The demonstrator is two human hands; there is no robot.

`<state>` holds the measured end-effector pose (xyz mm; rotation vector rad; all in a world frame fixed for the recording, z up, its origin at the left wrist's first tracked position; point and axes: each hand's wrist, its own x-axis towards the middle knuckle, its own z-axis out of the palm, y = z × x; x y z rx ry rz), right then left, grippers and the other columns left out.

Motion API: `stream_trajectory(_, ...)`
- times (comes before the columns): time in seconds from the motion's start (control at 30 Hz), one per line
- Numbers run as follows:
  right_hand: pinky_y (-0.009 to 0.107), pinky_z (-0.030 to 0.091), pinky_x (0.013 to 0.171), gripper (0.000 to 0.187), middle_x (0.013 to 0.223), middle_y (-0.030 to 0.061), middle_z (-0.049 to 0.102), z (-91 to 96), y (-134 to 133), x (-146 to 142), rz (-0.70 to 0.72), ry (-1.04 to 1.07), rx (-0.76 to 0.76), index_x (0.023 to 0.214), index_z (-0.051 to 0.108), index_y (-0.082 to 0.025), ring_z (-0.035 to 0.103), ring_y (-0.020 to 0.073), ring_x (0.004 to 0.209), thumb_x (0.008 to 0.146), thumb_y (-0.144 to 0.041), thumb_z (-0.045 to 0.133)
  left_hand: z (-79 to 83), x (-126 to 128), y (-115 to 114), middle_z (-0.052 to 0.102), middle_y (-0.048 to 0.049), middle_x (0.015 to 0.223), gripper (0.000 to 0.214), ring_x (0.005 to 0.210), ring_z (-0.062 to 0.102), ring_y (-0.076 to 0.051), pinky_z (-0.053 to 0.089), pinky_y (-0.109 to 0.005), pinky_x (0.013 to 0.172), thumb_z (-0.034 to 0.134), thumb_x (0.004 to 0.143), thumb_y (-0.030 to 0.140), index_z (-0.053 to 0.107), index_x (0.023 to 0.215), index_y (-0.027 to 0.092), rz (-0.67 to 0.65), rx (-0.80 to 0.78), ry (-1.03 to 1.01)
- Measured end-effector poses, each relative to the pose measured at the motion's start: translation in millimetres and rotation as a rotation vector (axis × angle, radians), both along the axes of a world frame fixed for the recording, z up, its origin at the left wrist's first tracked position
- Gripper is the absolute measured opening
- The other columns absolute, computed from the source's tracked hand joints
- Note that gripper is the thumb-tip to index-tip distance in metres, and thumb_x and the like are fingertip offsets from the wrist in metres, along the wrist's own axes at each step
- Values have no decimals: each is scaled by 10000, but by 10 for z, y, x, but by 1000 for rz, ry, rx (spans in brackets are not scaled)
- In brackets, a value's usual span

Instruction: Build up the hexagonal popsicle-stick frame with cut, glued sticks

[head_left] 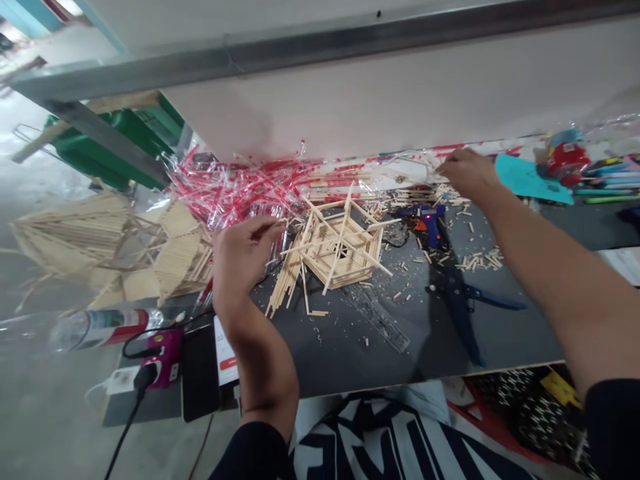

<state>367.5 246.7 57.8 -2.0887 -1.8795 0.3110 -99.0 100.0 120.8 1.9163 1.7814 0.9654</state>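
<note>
A hexagonal frame of thin wooden sticks (340, 250) lies on the dark table (350, 347). My left hand (240, 257) hovers just left of it, fingers curled together in a pinch on a thin stick near loose sticks (286, 283). My right hand (467, 172) reaches to the back of the table, fingers closed on the clear plastic wrapping (400, 170) among scattered stick pieces. A heap of red-and-clear wrappers (230, 190) lies behind my left hand.
A blue glue gun (427, 223) lies right of the frame and blue cutters (465, 300) in front of it. A clear ruler (380, 320), stick offcuts, finished stick structures (100, 243) at left, a phone (200, 380), a charger (160, 363) and craft items (565, 163) at far right.
</note>
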Motion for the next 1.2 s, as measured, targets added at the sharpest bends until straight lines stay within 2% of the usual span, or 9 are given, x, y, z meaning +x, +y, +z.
stream_trajectory(0.1, 423, 398, 1054, 289, 1098, 152, 768, 181, -142, 38, -33, -40, 177, 797, 751, -209, 620, 196, 1190, 1015, -206, 561, 46, -12, -45, 889, 9, 955, 111, 889, 828, -218, 643, -369, 888, 774, 902, 332, 872, 910, 279, 38, 13, -74)
stream_trajectory(0.23, 452, 397, 1134, 337, 1312, 225, 775, 458, -600, 97, -132, -107, 419, 1252, 794, -130, 629, 275, 1303, 1060, -215, 531, 135, 12, -171, 892, 3, 963, 86, 934, 840, -229, 664, -399, 924, 823, 868, 306, 880, 917, 264, 31, 97, -171)
stream_trajectory(0.33, 469, 439, 1091, 385, 1269, 259, 770, 542, -1115, 117, -268, -112, 515, 1284, 776, -130, 656, 320, 1235, 1053, -262, 497, 182, 32, -264, 889, 7, 965, 93, 908, 829, -216, 666, -390, 905, 839, 882, 319, 882, 939, 259, 26, 154, -170)
stream_trajectory(0.47, 474, 530, 905, 511, 1167, 260, 787, 338, -1831, 35, -339, 0, 616, 1177, 790, -184, 722, 331, 967, 1027, -551, 467, 204, 72, -303, 890, 9, 965, 98, 907, 826, -224, 659, -399, 891, 860, 880, 312, 885, 950, 249, 24, 184, -176)
stream_trajectory(0.6, 554, 525, 993, 438, 1052, 236, 792, -79, -2276, -64, -338, 42, 548, 1004, 790, -295, 738, 393, 998, 984, -602, 479, 208, 94, -306, 885, 24, 940, 88, 894, 823, -221, 648, -392, 840, 855, 872, 296, 885, 943, 254, -2, 190, -186)
stream_trajectory(0.73, 570, 549, 1072, 337, 1086, 225, 775, -386, -2399, 3, -298, 24, 381, 908, 759, -270, 735, 392, 1106, 937, -460, 482, 233, 67, -349, 886, 41, 952, 79, 912, 826, -211, 653, -394, 857, 852, 884, 302, 877, 948, 262, -12, 206, -198)
stream_trajectory(0.97, 557, 566, 1066, 220, 981, 181, 774, -597, -2433, 171, -205, -65, 55, 822, 755, -252, 729, 378, 1070, 853, -208, 542, 298, 0, -422, 878, 71, 901, 47, 883, 814, -197, 656, -389, 831, 855, 843, 278, 858, 888, 265, 47, 220, -206)
stream_trajectory(1.07, 568, 556, 1081, 298, 1039, 205, 786, -629, -2447, 107, -176, -72, 44, 934, 802, -223, 739, 394, 1082, 819, -159, 535, 285, -42, -414, 878, 61, 898, 51, 897, 821, -208, 668, -400, 842, 870, 840, 297, 854, 878, 266, 75, 210, -201)
stream_trajectory(1.2, 562, 525, 1114, 393, 1224, 246, 771, -602, -2262, -106, -199, -46, 130, 1213, 788, -168, 719, 409, 1189, 931, -303, 549, 243, -61, -368, 879, 51, 932, 68, 923, 819, -195, 676, -389, 873, 848, 861, 273, 854, 922, 244, 38, 183, -193)
